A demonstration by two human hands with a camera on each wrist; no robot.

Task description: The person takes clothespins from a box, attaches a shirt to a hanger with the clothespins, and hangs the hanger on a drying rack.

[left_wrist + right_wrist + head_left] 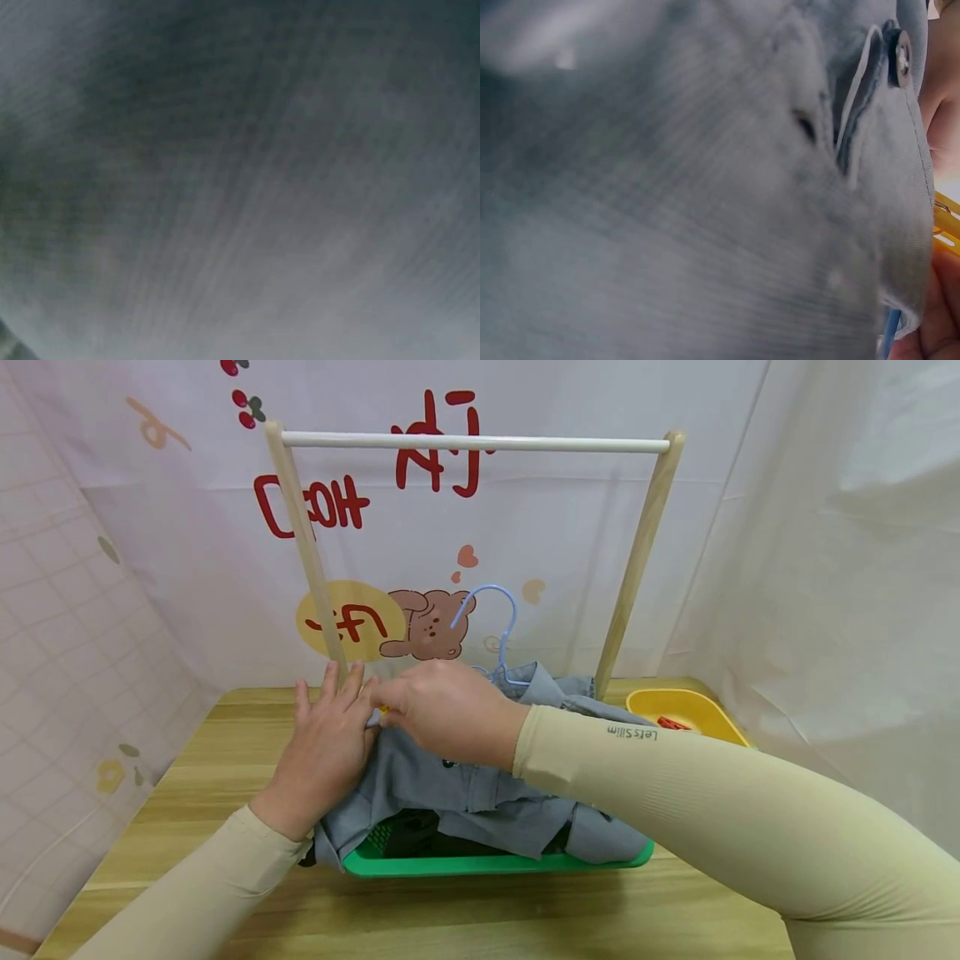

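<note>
A grey-blue button shirt [427, 768] lies draped over a green basket [495, 865], with a light-blue hanger [513, 622] at its collar. My left hand [322, 743] is at the shirt's left shoulder, fingers spread upward, the cloth held between thumb and index finger. Close beside it my right hand [446, 706] pinches a yellow clothespin [385, 708] at the same shoulder. In the right wrist view the clothespin [946, 221] shows at the shirt's edge, near a dark button [901, 58]. Blurred grey cloth fills the left wrist view.
A rack with wooden posts [637, 564] and a white crossbar [472, 442] stands behind the basket. At the back right, a yellow tray [716, 714] contains a red clothespin [672, 723]. Dark cloth [412, 833] shows inside the basket. Everything stands on a wooden table [480, 914].
</note>
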